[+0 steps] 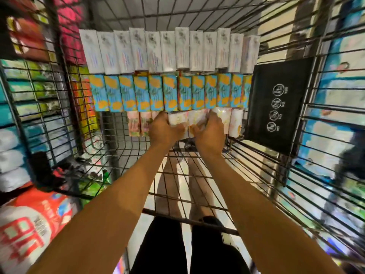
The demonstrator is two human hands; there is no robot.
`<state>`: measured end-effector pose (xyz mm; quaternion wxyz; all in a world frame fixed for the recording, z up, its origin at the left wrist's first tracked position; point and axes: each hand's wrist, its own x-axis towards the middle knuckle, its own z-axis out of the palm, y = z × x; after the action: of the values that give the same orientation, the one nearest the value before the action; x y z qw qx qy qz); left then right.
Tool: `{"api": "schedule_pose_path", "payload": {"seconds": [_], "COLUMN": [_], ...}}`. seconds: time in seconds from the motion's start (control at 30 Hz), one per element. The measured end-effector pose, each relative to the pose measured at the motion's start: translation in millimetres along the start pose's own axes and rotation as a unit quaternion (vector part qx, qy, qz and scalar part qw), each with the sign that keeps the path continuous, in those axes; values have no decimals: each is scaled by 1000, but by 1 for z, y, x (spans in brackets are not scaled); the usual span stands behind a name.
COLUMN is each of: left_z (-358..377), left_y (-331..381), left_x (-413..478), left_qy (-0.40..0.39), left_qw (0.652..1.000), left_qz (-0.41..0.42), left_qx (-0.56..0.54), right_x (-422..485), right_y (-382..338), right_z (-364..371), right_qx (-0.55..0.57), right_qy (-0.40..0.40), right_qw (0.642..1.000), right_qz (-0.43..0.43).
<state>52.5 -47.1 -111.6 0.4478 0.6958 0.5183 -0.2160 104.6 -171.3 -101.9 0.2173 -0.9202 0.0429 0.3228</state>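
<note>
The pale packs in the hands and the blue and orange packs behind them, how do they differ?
The pale packs are whitish pink; the blue and orange packs are bright. The left hand and right hand grip the pale packs; nobody holds the blue and orange packs. The pale packs form a short row; the blue and orange packs a longer one. Both stand side by side.

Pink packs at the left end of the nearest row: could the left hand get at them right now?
Probably yes. The pink packs stand right beside the left hand with nothing between them. But it grips the pale packs, so it would have to let go first.
</note>
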Motion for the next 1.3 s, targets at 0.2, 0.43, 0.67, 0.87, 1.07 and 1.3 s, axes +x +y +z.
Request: {"api": "schedule_pose_path", "payload": {"seconds": [0.2,0.43,0.67,0.87,1.07,1.3], "left_z": [-16,-61,-128,-192,-238,-267], "left_y": [-14,-21,-6,12,-4,-65], "left_x": [-2,-32,-112,-211,-312,-401], "left_qy": [-6,-37,-19,110,165,195], "left_qw": [998,985,961,932,881,839], "left_qz": [-14,-31,2,77,113,112], "left_qx": [-54,-168,-276,-337,-430,-495], "right_x": [-2,-19,-81,-145,-212,-294], "right_y": [-8,-14,-56,-93,-139,-173], "right_z": [11,-9,-91,-174,-204,-200], "right_qx": [4,90,224,178,138,106], "right_qy": [-36,-90,-150,-212,-218,-290], "right_qw": [999,992,963,944,910,861], "right_qz": [40,16,0,-180,-326,-404]}}
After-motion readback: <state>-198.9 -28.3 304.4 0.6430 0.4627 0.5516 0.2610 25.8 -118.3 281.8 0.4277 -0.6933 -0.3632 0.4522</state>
